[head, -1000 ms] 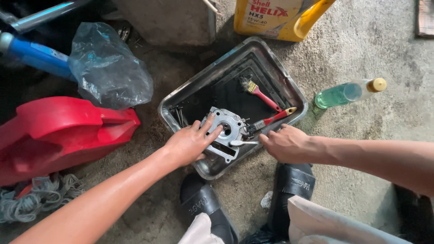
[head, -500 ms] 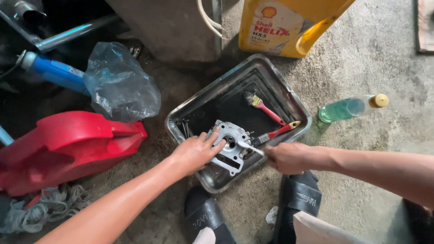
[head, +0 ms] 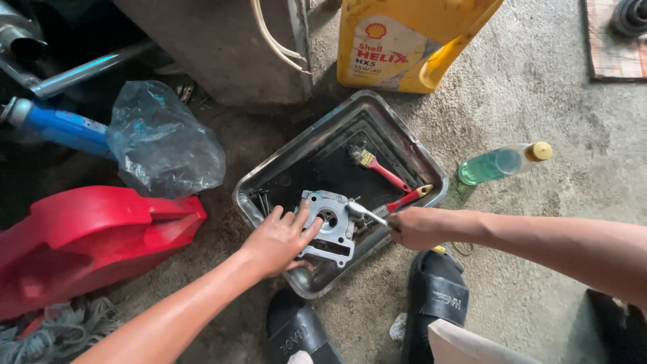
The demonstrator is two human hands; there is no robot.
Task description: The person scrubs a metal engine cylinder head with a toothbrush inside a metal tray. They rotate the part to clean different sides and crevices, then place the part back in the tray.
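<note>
In the metal tray (head: pixel 404 145), the left hand (head: pixel 280 239) lay spread on the grey engine part (head: pixel 330 226); the right hand (head: pixel 418 228) gripped a thin metal tool (head: pixel 364 213) touching it.

— What kind of floor is it?

— It is a rough grey concrete floor (head: pixel 539 101), dusty and with dark stains near the top left corner. A grey concrete block (head: pixel 216 47) stands at the top edge, and pale cables (head: pixel 273 40) hang down on it.

— And what is around?

— A yellow oil jug (head: pixel 404 40) stands at the top edge. A red plastic cover (head: pixel 87 236) lies at the left edge, with a crumpled plastic bag (head: pixel 162 141) above it. A striped mat (head: pixel 613 47) is in the top right corner. The light is soft daylight.
</note>
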